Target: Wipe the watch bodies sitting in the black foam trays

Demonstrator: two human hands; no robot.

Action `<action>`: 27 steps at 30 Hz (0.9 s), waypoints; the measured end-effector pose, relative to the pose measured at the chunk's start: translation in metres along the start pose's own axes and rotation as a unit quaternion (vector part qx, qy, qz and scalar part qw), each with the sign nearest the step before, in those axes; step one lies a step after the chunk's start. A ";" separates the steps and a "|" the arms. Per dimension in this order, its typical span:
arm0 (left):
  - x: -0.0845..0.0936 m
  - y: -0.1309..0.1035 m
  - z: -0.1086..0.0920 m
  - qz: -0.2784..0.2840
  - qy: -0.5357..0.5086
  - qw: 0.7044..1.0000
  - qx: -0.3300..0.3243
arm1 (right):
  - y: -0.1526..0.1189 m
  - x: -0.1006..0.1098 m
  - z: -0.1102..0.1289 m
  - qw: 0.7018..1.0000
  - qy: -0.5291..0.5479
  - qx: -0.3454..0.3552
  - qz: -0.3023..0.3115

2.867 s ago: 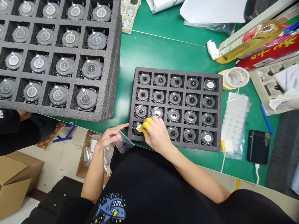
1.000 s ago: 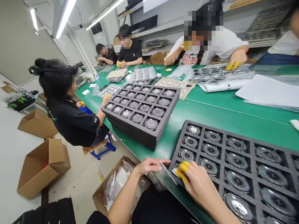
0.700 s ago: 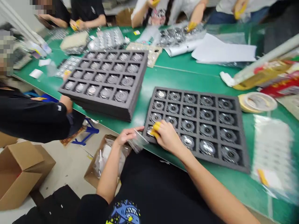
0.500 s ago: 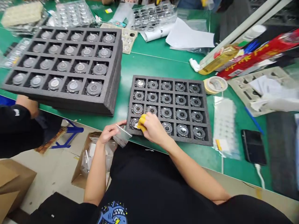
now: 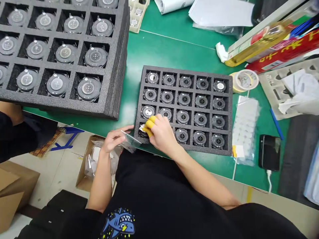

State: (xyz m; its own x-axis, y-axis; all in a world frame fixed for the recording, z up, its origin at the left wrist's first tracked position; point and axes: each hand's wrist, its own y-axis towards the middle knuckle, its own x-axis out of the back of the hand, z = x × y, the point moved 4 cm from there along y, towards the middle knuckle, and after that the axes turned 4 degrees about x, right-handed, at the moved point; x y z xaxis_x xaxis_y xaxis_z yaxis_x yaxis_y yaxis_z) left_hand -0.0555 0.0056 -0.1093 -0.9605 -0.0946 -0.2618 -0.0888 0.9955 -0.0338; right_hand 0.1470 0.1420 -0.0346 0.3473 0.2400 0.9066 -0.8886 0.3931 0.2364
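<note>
A black foam tray (image 5: 229,116) lies on the green table in front of me, with a round black watch case (image 5: 182,117) in each visible compartment. My right hand (image 5: 163,136), yellow covers on its fingertips, pinches a small white wipe (image 5: 142,128) against the watch case (image 5: 143,134) in the front left compartment. The fingers partly hide that case. Beside the tray's front left corner, my left hand (image 5: 113,139) grips a small clear plastic bag (image 5: 131,142) between thumb and fingers. Its index finger reaches to the tray's edge.
A tall stack of foam trays (image 5: 112,83) with more watch cases stands at the left. To the right are a tape roll (image 5: 245,80), a clear plastic sheet (image 5: 245,129) and a phone (image 5: 269,152) with its cable. Another person's arm (image 5: 11,113) shows at the left.
My view has moved nearer to the table, so the trays look larger. The right hand stays at the front left compartment with the wipe, and the left hand keeps the bag.
</note>
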 end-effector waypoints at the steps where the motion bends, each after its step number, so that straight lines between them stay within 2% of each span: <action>1: 0.000 0.000 -0.001 -0.001 0.000 1.000 0.001 | -0.001 0.001 0.001 1.000 0.002 0.000 -0.003; 5: 0.001 0.000 -0.004 0.000 0.006 1.000 0.012 | -0.002 0.004 0.004 0.999 0.021 0.028 0.009; 10: 0.003 0.000 -0.007 -0.003 -0.004 1.000 0.020 | -0.001 0.007 0.001 1.000 0.021 0.008 0.016; 13: 0.004 -0.001 -0.009 -0.002 -0.008 1.000 0.025 | 0.002 0.003 0.005 0.999 0.036 0.026 0.032; 16: 0.005 -0.001 -0.011 -0.001 -0.007 0.999 0.032 | 0.002 0.000 0.009 0.999 0.034 0.007 0.028; 20: 0.005 -0.003 -0.010 -0.017 0.005 0.999 0.032 | -0.007 0.008 0.008 0.999 0.047 0.002 0.019; 22: 0.005 -0.004 -0.009 -0.026 0.011 0.999 0.032 | -0.006 0.019 0.000 0.998 0.067 0.003 0.006; 25: 0.005 -0.004 -0.009 -0.032 0.017 0.999 0.035 | 0.015 0.036 -0.023 0.996 0.076 -0.041 -0.038; 27: 0.005 -0.003 -0.009 -0.032 0.020 0.999 0.039 | 0.036 0.037 -0.037 0.998 0.042 -0.046 -0.013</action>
State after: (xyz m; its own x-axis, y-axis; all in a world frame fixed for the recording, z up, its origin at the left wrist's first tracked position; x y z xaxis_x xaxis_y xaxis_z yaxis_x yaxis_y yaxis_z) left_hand -0.0623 0.0022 -0.1016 -0.9632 -0.1569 -0.2183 -0.1317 0.9833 -0.1253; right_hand 0.1387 0.1983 -0.0050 0.3964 0.3007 0.8675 -0.8492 0.4792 0.2220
